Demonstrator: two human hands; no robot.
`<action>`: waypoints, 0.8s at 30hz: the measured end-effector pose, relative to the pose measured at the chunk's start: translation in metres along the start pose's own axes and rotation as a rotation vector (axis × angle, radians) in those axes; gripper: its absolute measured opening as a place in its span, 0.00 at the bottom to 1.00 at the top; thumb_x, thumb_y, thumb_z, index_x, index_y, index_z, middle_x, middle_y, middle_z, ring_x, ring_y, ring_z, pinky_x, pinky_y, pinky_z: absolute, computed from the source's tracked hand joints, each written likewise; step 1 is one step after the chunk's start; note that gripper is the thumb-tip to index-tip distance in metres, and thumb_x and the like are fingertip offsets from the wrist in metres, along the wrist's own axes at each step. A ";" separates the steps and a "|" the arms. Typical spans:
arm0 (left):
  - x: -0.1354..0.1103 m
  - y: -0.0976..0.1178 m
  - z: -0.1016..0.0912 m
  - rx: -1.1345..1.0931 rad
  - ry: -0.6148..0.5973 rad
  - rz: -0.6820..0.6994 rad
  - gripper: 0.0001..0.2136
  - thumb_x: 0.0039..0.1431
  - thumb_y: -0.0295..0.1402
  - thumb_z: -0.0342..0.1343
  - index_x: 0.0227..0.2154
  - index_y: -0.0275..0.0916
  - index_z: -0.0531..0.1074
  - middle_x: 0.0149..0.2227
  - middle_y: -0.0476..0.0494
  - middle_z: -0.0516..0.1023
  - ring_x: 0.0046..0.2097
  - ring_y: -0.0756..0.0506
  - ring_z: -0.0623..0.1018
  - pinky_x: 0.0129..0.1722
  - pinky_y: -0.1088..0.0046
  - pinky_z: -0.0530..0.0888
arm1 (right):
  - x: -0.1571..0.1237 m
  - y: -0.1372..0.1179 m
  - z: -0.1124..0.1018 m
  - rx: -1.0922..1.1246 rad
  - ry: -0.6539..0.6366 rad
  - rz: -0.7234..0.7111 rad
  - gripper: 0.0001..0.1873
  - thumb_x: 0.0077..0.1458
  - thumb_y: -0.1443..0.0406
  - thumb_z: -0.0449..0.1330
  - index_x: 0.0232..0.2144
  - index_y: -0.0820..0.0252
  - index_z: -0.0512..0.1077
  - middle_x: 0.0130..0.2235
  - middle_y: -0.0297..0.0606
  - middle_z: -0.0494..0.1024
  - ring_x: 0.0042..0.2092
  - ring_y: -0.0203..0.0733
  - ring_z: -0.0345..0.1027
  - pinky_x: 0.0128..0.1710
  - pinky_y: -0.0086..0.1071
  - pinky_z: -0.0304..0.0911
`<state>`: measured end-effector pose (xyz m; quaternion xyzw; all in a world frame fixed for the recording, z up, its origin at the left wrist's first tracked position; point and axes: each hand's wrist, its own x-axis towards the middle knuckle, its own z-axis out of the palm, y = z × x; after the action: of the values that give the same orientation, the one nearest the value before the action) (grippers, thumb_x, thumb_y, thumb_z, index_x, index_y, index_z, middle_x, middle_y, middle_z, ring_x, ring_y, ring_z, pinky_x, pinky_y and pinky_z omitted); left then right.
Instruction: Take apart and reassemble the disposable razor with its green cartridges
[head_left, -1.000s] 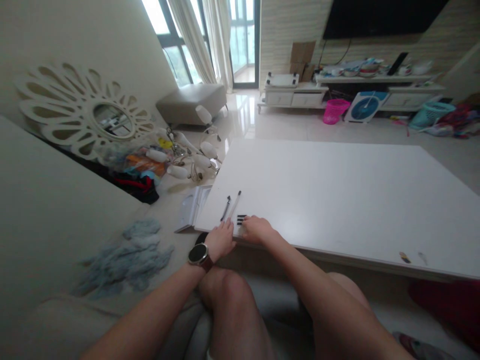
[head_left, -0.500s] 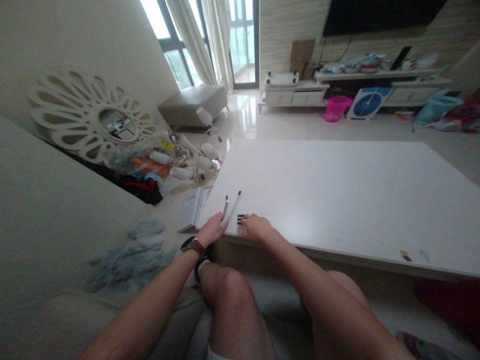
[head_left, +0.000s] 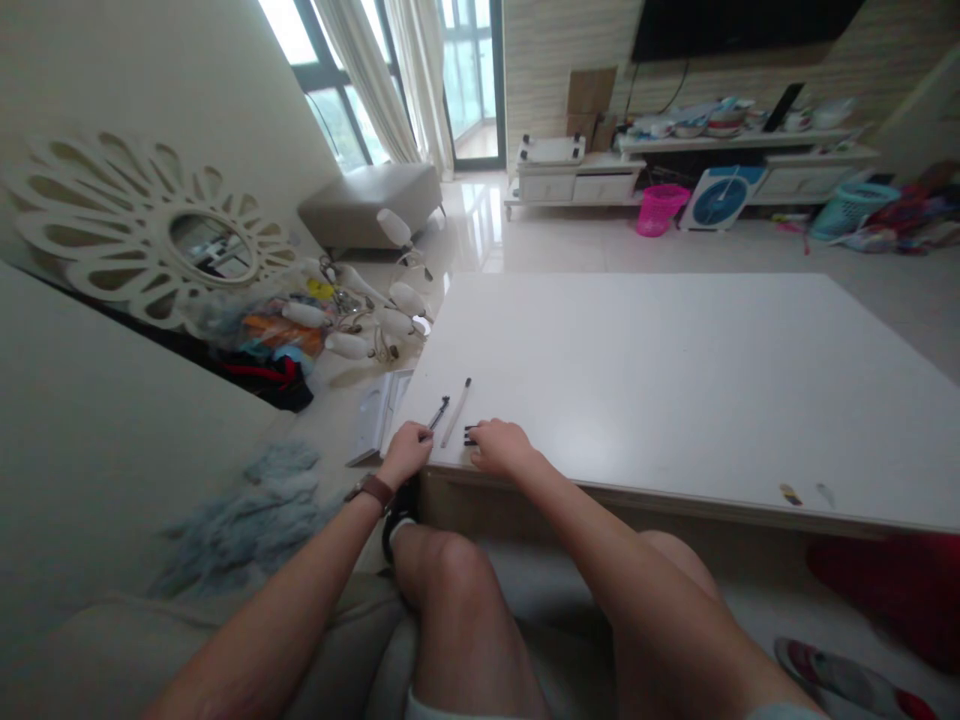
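Note:
I sit at a low white table (head_left: 675, 370). My left hand (head_left: 405, 452), with a watch on its wrist, is closed in a pinch on the near end of a thin dark pen-like piece (head_left: 438, 411) at the table's near left corner. A pale slim rod (head_left: 456, 411) lies just right of that piece. My right hand (head_left: 501, 447) rests on the table with curled fingers over a small black ribbed part (head_left: 470, 434). Whether it grips the part is hidden.
On the floor at left lie a white chandelier (head_left: 367, 315), a pile of clothes (head_left: 262, 345), a flat white box (head_left: 375, 412) and a bluish cloth (head_left: 255, 500). A flower-shaped mirror (head_left: 150, 235) leans on the wall. Two small scraps (head_left: 802, 493) lie at the table's near right.
My left hand slid left from beside the right hand and took hold of the dark pen-like piece, turning it a little. The right hand stayed over the black part.

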<state>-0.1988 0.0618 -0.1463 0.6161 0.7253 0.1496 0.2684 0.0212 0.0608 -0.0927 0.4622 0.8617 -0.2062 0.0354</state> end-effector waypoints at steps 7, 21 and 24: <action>-0.001 0.019 -0.013 -0.539 0.158 -0.222 0.11 0.45 0.29 0.64 0.34 0.33 0.76 0.28 0.41 0.79 0.34 0.44 0.79 0.41 0.65 0.75 | 0.000 0.004 0.001 -0.021 0.004 0.022 0.17 0.56 0.62 0.56 0.45 0.60 0.77 0.48 0.49 0.80 0.49 0.53 0.73 0.43 0.40 0.69; -0.040 0.106 -0.029 -1.272 -0.052 -0.139 0.15 0.39 0.22 0.64 0.28 0.38 0.65 0.28 0.53 0.72 0.32 0.51 0.75 0.37 0.71 0.76 | 0.019 0.005 0.026 -0.057 0.079 0.045 0.15 0.61 0.71 0.53 0.45 0.62 0.77 0.46 0.48 0.77 0.50 0.47 0.69 0.45 0.34 0.66; -0.044 0.114 -0.028 -1.245 -0.048 -0.129 0.13 0.40 0.25 0.64 0.28 0.38 0.65 0.26 0.53 0.71 0.29 0.51 0.73 0.31 0.74 0.74 | 0.023 0.005 0.033 -0.049 0.104 0.053 0.15 0.63 0.69 0.52 0.45 0.61 0.78 0.46 0.48 0.77 0.51 0.47 0.66 0.46 0.33 0.65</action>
<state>-0.1182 0.0449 -0.0527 0.3024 0.5314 0.5140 0.6016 0.0081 0.0684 -0.1308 0.4938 0.8548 -0.1596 0.0073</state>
